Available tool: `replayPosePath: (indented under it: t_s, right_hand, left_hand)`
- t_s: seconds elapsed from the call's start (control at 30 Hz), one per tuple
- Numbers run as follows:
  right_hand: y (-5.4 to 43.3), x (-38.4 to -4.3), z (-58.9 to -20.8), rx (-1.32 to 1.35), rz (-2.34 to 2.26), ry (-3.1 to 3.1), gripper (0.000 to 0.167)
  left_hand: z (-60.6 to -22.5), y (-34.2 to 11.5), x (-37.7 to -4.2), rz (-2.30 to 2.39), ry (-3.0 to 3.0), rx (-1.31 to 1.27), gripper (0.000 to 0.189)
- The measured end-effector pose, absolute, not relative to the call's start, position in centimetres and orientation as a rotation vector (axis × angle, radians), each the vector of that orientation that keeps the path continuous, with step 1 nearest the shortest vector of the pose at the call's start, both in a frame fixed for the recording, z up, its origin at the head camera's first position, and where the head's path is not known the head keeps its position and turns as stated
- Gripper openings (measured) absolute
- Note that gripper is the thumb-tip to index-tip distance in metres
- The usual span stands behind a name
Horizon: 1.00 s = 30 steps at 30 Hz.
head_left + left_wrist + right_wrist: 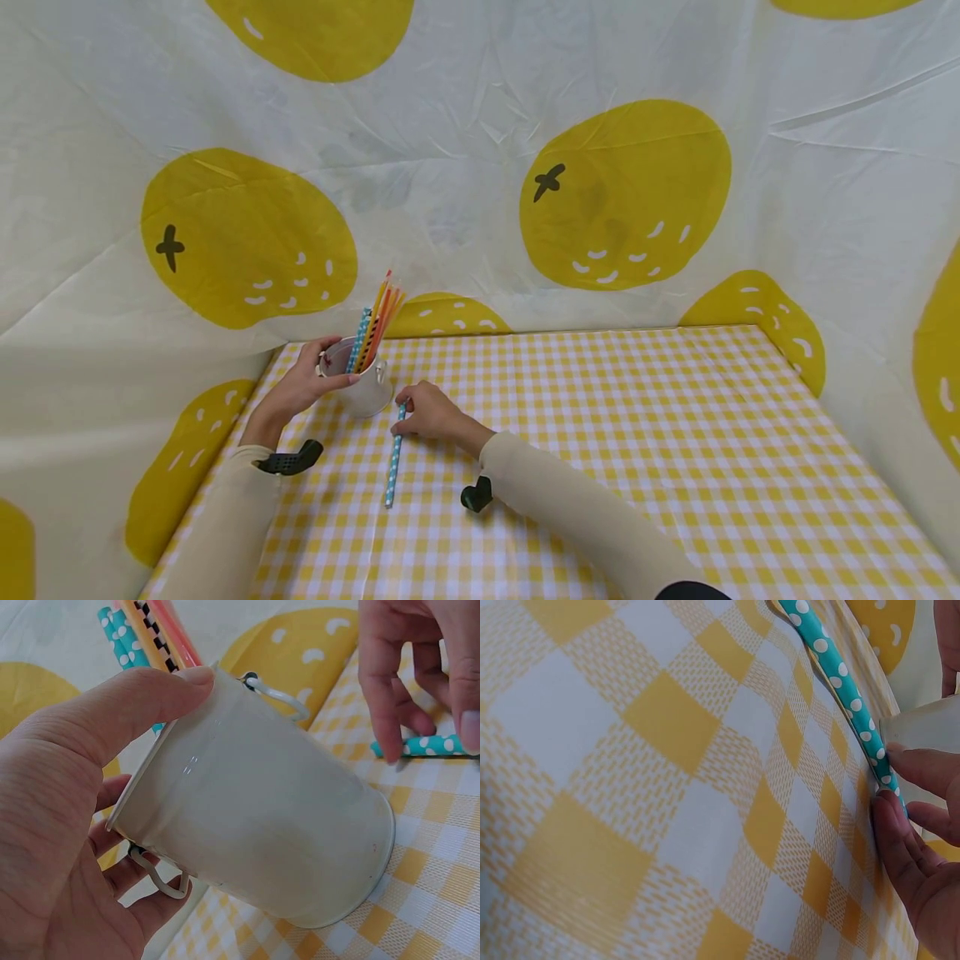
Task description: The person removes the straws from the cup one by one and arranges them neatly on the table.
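Observation:
My left hand (302, 384) grips a small white metal pail (255, 802) by its rim, thumb on the near side and fingers round the far side. Several paper straws (375, 329) stand leaning in the pail: teal with white dots, yellow, black-checked, orange and red. To the right of the pail, my right hand (431, 412) pinches the far end of a single teal straw with white dots (393, 471). That straw appears to lie along the cloth, its near end pointing toward me. In the right wrist view, fingertips (889, 814) touch both sides of the straw (840, 679).
A yellow and white checked tablecloth (600, 417) covers the table. Behind it and at both sides hangs a pale curtain (465, 208) printed with large yellow fruits. The pail stands near the table's back left corner. Dark wrist devices (292, 460) sit on both sleeves.

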State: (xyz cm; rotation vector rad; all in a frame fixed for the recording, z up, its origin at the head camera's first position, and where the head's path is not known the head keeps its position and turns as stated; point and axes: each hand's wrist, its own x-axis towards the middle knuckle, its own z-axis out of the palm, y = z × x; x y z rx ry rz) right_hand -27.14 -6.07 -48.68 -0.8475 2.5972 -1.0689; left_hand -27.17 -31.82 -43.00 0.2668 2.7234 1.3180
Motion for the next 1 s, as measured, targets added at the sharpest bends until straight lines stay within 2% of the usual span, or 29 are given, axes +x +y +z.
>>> replayPosePath:
  t_s: [0.3,0.73,1.0]
  right_hand:
    - [-5.5,-27.4,-48.0,-0.854,-1.135,2.588,0.041]
    - [-5.0,-28.2,-45.3,-0.845,-1.447,2.552,0.027]
    - [-5.1,-28.8,-43.1,-0.849,-1.635,2.506,0.033]
  left_hand:
    - [-42.8,-31.8,-27.0,1.333,2.71,0.248,0.093]
    - [-42.7,-31.6,-26.7,1.35,2.691,0.241,0.096]
    - [-42.7,-31.6,-26.9,1.352,2.69,0.233,0.097]
